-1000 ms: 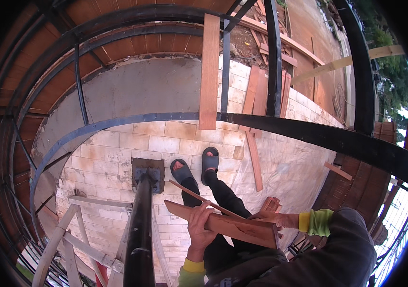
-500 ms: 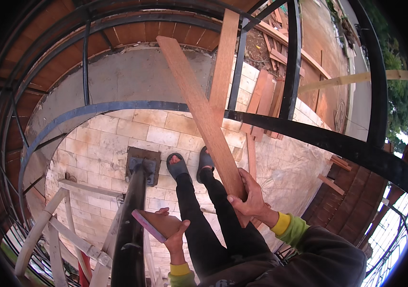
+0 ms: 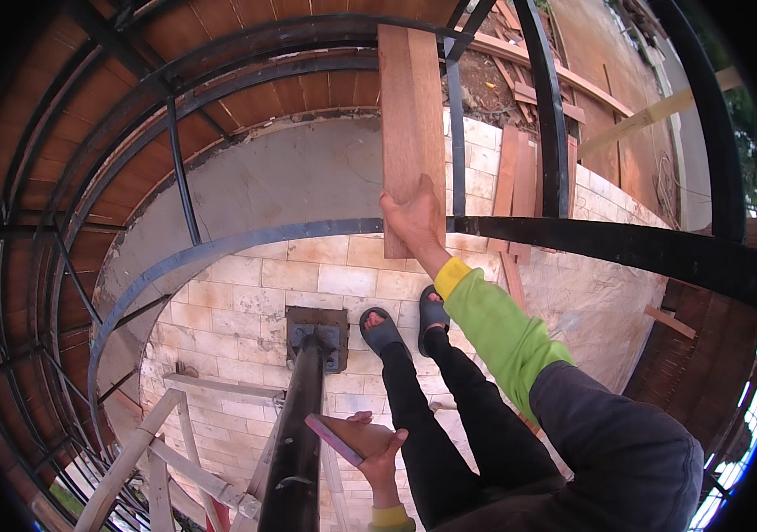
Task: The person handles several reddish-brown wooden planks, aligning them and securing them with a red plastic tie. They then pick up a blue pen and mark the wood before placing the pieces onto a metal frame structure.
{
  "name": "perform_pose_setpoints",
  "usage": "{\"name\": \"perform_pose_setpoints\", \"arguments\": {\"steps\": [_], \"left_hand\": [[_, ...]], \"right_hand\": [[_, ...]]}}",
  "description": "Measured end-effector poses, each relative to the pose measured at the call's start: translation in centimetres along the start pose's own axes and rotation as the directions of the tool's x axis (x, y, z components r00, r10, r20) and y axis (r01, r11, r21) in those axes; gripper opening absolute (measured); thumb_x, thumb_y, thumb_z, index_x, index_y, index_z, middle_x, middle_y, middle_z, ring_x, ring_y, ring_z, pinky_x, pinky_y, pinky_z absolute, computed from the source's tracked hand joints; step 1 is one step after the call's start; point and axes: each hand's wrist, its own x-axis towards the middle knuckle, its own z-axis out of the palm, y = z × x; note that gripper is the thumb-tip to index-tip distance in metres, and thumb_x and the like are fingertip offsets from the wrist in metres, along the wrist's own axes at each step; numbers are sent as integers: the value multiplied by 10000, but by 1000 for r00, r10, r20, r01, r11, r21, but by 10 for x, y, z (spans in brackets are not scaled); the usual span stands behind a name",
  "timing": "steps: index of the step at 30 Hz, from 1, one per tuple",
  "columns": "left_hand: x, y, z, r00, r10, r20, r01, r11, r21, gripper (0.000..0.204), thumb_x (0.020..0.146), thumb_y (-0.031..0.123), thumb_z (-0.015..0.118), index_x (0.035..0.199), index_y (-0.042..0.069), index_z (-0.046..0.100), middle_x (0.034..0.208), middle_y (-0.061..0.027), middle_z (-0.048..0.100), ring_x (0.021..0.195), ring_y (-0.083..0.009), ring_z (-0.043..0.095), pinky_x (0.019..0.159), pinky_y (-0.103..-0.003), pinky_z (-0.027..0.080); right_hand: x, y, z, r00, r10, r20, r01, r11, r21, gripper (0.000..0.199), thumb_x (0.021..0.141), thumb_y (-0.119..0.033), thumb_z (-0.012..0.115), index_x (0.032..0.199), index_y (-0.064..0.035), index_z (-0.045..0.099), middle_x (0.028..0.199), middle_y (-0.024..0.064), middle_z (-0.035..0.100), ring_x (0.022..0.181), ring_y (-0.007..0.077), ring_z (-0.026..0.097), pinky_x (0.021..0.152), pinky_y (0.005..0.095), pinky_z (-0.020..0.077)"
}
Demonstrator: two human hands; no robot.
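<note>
My right hand [image 3: 417,217] is closed around the lower end of a reddish-brown wooden plank [image 3: 398,115], thumb over its face. The plank points away from me across the curved black metal frame [image 3: 308,230]. It lies along another plank [image 3: 428,97], partly overlapping it; how they touch cannot be made out. Nearer me and to the left, my left hand [image 3: 382,463] holds a short flat brown block [image 3: 356,436] with a pinkish edge, thumb on one side and fingers on the other. The block is beside a thick black post [image 3: 295,443].
Black bars [image 3: 627,257] cross in front and to the right. The post stands on a bolted base plate [image 3: 332,335] set in pale floor tiles [image 3: 245,293]. A pale wooden ladder-like frame [image 3: 135,448] is at lower left. More planks [image 3: 520,182] lie beyond the bars.
My right hand has moved forward with its plank, which has turned from slanting to nearly straight ahead, against the other plank. My left hand still holds the block. The view has shifted left.
</note>
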Motion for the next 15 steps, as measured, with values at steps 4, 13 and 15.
{"name": "perform_pose_setpoints", "arguments": {"steps": [4,13,15], "left_hand": [[0,0,0,1000,0,1,0,1000,-1,792,565,46,904,1203,56,435,1122,-66,492,1046,-198,474,947,-348,403],[3,2,5,998,-41,37,42,999,-23,759,575,72,907,1179,55,446,1111,-58,494,1054,-191,471,958,-335,395],[5,3,5,998,-48,30,48,999,-12,755,575,91,912,1172,54,452,1108,-56,493,1050,-188,469,960,-333,388]], "right_hand": [[8,13,17,997,-45,56,42,998,42,730,726,-263,726,1223,116,351,1074,338,537,986,453,579,849,466,483],[18,47,34,980,-176,89,183,979,-85,595,809,-259,646,1153,142,372,1052,364,489,975,502,519,872,472,454],[10,27,11,955,-222,198,275,912,-304,550,828,-232,626,1156,149,403,1092,347,494,987,487,525,881,474,452]]}}
